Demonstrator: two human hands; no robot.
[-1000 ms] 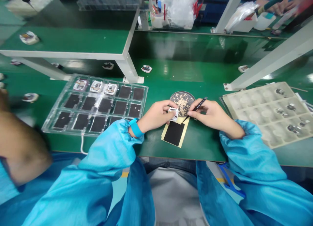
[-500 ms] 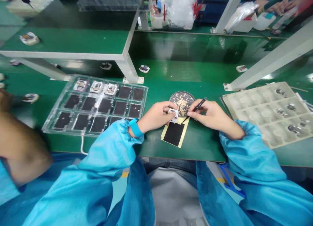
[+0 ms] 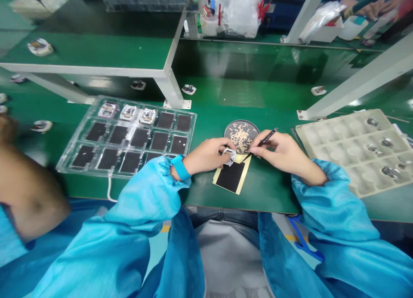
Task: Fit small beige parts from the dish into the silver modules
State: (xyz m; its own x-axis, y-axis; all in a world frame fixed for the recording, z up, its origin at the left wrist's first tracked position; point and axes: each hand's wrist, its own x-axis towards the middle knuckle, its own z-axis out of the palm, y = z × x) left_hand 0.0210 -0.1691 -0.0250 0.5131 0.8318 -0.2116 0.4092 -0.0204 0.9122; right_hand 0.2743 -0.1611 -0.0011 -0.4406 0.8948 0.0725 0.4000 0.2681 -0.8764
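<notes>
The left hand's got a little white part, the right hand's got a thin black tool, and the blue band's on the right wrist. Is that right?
Not quite: the head view shows the blue band on the left wrist. The left hand does hold a little white part, and the right hand a thin black tool.

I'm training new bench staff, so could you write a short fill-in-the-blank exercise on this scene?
The housing in the left hand is mainly ____ in colour.
The slim tool in the right hand is ____ in colour.
The far row of the clear tray holds ____ similar housings.
The wristband is on the ____ wrist.
Missing words: white; black; three; left.
</notes>
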